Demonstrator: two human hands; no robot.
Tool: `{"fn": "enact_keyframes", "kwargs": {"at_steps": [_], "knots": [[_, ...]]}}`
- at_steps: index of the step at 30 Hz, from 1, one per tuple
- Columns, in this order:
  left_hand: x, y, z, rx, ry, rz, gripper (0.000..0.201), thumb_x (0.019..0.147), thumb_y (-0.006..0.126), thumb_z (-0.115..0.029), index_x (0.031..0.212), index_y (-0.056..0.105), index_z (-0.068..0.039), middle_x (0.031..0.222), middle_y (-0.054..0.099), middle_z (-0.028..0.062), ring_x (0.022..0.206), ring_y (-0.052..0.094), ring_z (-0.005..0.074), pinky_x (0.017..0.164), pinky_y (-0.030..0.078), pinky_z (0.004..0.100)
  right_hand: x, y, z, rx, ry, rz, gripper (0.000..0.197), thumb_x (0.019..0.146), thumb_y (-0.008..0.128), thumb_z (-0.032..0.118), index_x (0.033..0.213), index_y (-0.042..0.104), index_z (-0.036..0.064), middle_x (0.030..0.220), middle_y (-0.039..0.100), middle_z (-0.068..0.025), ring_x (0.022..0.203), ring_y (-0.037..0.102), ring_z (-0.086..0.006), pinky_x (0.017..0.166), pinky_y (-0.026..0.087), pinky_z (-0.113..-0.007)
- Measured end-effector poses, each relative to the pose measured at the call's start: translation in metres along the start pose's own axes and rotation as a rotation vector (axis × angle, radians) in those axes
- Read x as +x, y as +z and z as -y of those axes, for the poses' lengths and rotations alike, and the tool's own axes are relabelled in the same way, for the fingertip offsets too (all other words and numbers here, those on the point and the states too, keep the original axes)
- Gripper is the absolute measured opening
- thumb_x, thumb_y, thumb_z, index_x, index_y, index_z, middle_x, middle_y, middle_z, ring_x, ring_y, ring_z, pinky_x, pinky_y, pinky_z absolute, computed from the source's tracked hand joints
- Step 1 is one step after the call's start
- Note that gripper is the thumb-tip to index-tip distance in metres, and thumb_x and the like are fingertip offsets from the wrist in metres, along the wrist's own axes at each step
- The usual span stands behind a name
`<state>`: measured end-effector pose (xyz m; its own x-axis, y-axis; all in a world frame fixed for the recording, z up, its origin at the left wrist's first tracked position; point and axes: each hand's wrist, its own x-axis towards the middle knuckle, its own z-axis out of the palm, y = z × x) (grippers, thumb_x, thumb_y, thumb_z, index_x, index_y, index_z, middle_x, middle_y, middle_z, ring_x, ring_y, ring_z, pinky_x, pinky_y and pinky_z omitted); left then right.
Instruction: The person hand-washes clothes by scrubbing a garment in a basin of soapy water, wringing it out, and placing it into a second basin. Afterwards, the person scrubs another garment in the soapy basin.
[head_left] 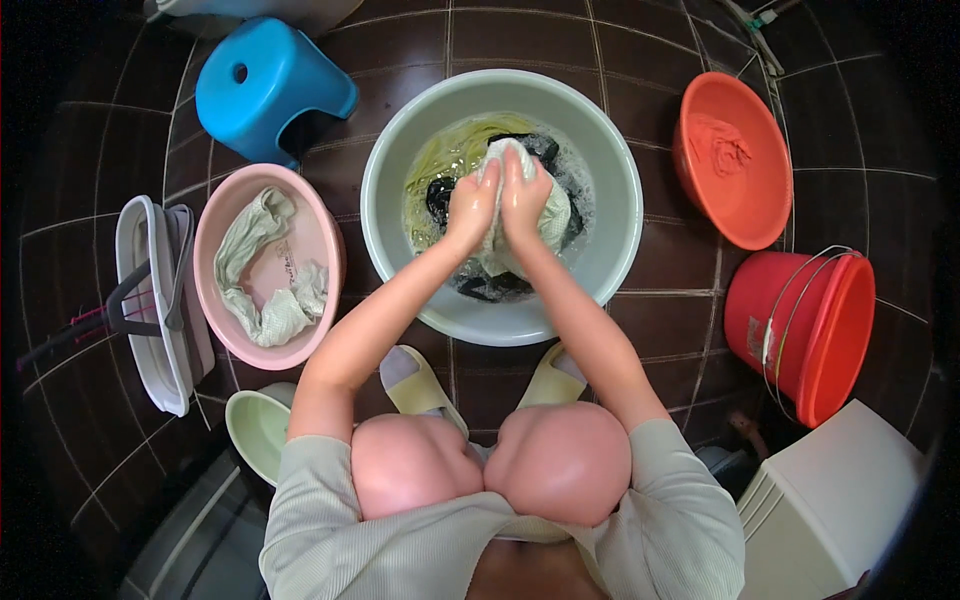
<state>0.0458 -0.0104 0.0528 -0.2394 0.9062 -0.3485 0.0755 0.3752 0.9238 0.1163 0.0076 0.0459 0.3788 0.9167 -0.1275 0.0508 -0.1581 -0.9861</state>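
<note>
A large pale grey-green basin (378, 240) stands in front of me, holding sudsy water. Above and partly in the water is a wet white cloth (557, 218), bunched up between my hands. My left hand (472, 208) presses against its left side, fingers pointing away from me. Pressed to its other side, my right hand (526, 200) grips it too, and the thumbs are close together. Around the cloth, a yellow-green cloth (435, 160) lies in the water at the far left, with dark cloth (440, 193) on both sides and below. How far the white cloth reaches underwater is hidden.
To the left stand a pink basin (215, 275) with a twisted whitish cloth (250, 235), a blue stool (240, 100), a white folding tub (150, 350) and a small green bowl (258, 435). At right are an orange basin (735, 215) holding orange-red cloth and a tipped red bucket (785, 310).
</note>
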Motion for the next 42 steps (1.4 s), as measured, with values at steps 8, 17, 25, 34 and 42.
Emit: {"fn": "enact_keyframes", "kwargs": {"at_steps": [8,17,25,34,42], "knots": [[0.005,-0.025,0.038,-0.066,-0.109,0.041,0.05,0.087,0.045,-0.039,0.082,0.06,0.009,0.069,0.061,0.0117,0.063,0.055,0.0179,0.061,0.043,0.0334,-0.03,0.007,0.002,-0.147,0.004,0.136,0.037,0.081,0.055,0.032,0.083,0.061,-0.0043,0.073,0.061,-0.0215,0.067,0.06,-0.0333,0.063,0.044,-0.041],[0.0,-0.046,0.005,-0.744,-0.541,0.256,0.038,0.085,0.049,-0.035,0.108,0.055,-0.004,0.097,0.061,0.0116,0.086,0.06,0.0241,0.08,0.048,0.0368,-0.008,-0.009,-0.007,-0.171,-0.089,0.443,0.039,0.086,0.05,0.035,0.092,0.061,-0.0019,0.08,0.061,-0.0208,0.077,0.059,-0.032,0.072,0.045,-0.037],[0.016,-0.109,-0.015,1.213,0.138,0.131,0.036,0.075,0.059,-0.027,0.1,0.054,-0.001,0.104,0.058,0.0171,0.072,0.063,0.0297,0.066,0.05,0.0389,0.061,-0.095,-0.032,-0.746,-0.293,1.002,0.037,0.078,0.054,0.034,0.102,0.058,0.0056,0.093,0.06,-0.015,0.088,0.055,-0.0296,0.083,0.042,-0.036],[0.01,-0.048,0.016,1.466,0.866,0.088,0.059,0.059,0.065,-0.009,0.116,0.046,-0.009,0.111,0.048,0.014,0.107,0.047,0.0291,0.092,0.037,0.0444,0.0,-0.087,-0.04,-0.81,-0.808,1.132,0.034,0.072,0.06,0.029,0.088,0.052,0.0007,0.089,0.054,-0.015,0.089,0.049,-0.031,0.078,0.04,-0.04],[0.019,-0.041,-0.001,1.075,0.483,1.009,0.042,0.049,0.067,-0.005,0.091,0.061,-0.004,0.084,0.06,0.0124,0.087,0.057,0.0338,0.081,0.044,0.0384,0.009,-0.105,0.018,-0.493,-0.071,1.158,0.03,0.087,0.049,0.029,0.101,0.038,0.0056,0.082,0.055,-0.0231,0.074,0.057,-0.0365,0.065,0.042,-0.042]]}}
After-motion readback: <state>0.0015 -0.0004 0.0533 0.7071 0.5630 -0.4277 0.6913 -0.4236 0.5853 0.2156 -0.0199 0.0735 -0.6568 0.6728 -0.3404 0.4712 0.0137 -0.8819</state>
